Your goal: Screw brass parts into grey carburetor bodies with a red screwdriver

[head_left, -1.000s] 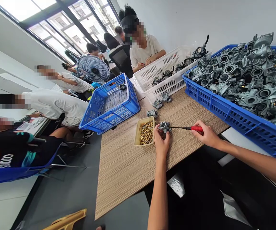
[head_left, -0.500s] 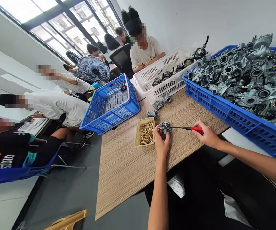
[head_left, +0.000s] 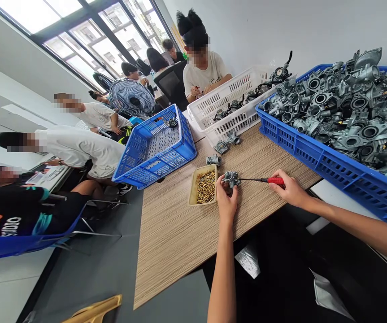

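Closed around a grey metal carburetor body (head_left: 231,178), my left hand (head_left: 227,200) rests over the wood-grain table (head_left: 173,237). My right hand (head_left: 288,190) grips the red handle of a screwdriver (head_left: 275,181). The dark shaft points left, and its tip meets the right side of the carburetor body. Just left of my left hand is a cream tub (head_left: 192,197) of small brass parts (head_left: 206,187). Behind the tub lies another metal body (head_left: 213,159), and two more stand near the white crate (head_left: 213,131).
A blue crate (head_left: 317,161) heaped with metal bodies stands at the right. Another blue crate (head_left: 166,167), nearly bare inside, is at the back left. Across the table sits a person (head_left: 205,72); other people and a fan (head_left: 132,98) are farther off.
My hands, the screwdriver and the carburetor body look unmoved. In the background, the person across the table has shifted slightly, and a person near the fan has lowered an arm.
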`<state>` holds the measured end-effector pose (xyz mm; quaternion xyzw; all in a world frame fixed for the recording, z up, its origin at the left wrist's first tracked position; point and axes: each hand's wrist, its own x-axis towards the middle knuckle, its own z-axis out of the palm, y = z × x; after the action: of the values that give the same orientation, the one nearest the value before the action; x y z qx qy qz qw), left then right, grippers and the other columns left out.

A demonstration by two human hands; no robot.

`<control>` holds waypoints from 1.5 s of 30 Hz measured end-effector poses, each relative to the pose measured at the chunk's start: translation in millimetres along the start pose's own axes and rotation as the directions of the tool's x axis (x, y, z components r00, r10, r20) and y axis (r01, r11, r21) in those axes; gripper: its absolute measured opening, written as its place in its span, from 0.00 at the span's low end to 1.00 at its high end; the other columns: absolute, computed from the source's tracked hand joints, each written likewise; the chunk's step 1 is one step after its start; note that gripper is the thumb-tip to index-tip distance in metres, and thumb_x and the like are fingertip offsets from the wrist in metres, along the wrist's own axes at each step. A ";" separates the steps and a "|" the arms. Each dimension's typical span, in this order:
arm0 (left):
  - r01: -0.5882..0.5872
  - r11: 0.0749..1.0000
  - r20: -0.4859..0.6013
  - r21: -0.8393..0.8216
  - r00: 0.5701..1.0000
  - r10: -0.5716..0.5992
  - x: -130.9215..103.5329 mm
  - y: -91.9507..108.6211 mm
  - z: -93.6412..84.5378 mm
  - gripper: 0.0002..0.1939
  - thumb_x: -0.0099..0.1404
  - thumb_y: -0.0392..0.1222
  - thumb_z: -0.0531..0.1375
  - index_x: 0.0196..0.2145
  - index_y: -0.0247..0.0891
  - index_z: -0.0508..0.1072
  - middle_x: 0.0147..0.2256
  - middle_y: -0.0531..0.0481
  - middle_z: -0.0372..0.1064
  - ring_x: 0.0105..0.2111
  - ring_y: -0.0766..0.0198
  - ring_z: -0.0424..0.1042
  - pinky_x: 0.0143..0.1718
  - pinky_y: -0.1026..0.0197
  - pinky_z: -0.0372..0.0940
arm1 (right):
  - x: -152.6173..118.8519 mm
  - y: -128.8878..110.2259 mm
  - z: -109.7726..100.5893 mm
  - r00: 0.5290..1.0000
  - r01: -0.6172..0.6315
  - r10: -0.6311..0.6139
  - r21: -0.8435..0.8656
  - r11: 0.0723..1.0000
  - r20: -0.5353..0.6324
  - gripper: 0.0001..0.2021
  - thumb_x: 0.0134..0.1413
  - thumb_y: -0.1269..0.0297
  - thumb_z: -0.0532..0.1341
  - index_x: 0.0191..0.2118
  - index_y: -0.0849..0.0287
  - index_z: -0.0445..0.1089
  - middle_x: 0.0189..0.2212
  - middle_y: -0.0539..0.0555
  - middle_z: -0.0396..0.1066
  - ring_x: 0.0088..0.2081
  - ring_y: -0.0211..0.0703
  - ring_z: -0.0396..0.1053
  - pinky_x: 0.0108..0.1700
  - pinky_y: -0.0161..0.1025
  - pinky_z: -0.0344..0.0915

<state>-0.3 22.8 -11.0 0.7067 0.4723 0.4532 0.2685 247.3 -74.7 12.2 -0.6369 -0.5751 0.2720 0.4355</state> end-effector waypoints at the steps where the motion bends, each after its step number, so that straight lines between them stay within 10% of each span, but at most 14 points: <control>1: -0.002 1.000 0.000 0.000 1.000 0.002 0.1 -0.1 0.0 0.27 0.69 0.45 0.64 0.63 0.44 0.63 0.52 0.40 0.71 0.46 0.56 0.74 0.45 0.54 0.71 | 0.0 0.0 0.0 1.000 -0.001 0.001 -0.001 1.000 0.000 0.11 0.65 0.51 0.60 0.42 0.52 0.63 0.28 0.49 0.70 0.27 0.44 0.67 0.32 0.40 0.62; 45: 0.015 1.000 0.002 -0.012 1.000 -0.015 0.6 0.5 0.1 0.27 0.68 0.43 0.64 0.63 0.44 0.63 0.52 0.41 0.72 0.46 0.57 0.74 0.46 0.55 0.71 | 1.7 1.6 0.0 0.999 -0.012 0.011 0.023 1.000 0.036 0.13 0.64 0.52 0.60 0.46 0.52 0.61 0.25 0.45 0.65 0.25 0.44 0.63 0.31 0.41 0.60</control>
<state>0.1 23.2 -10.4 0.7019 0.4746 0.4535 0.2764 248.5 -73.0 11.1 -0.6301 -0.5759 0.2925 0.4311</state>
